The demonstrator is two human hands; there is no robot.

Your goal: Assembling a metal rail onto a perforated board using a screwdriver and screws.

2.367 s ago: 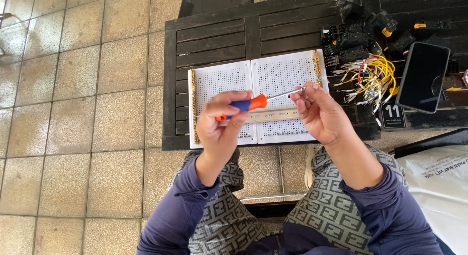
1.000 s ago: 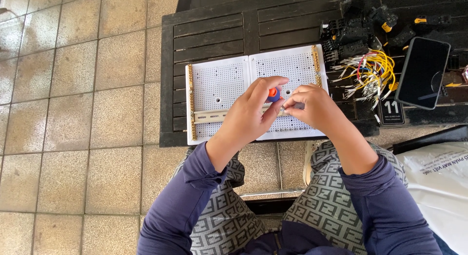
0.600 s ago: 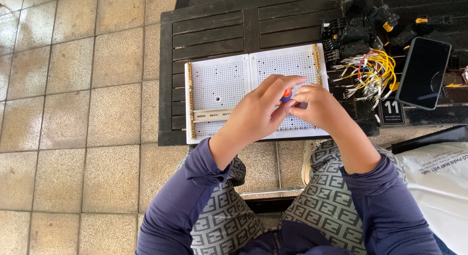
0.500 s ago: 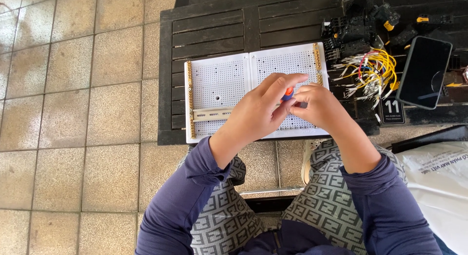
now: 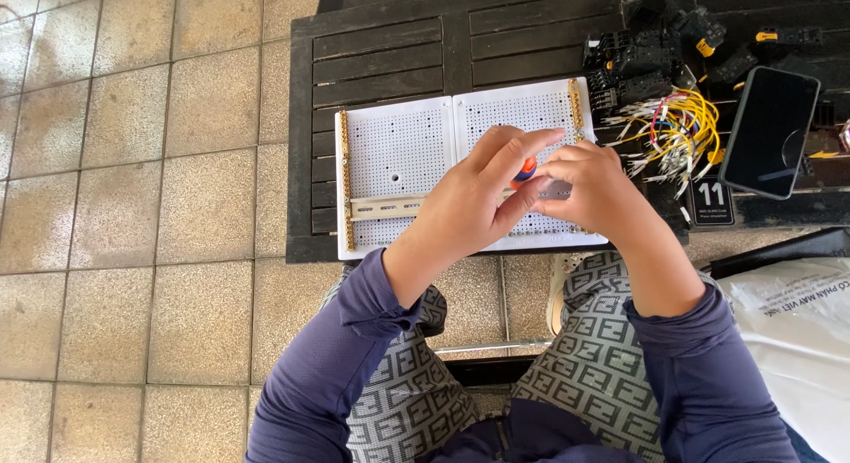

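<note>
Gripping the orange screwdriver [image 5: 526,171], your left hand [image 5: 474,202] stays curled over the white perforated board [image 5: 398,153]. Your right hand [image 5: 589,193] pinches its tip.

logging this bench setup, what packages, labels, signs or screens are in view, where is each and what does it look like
Phone: on the dark slatted table, right of the yellow wires; black rectangle, screen dark.
Small tag: at the table's front edge just below the phone; black square with white markings.
Plastic bag: on the floor at lower right, beside the person's knee; white, crinkled, with dark print.
</note>
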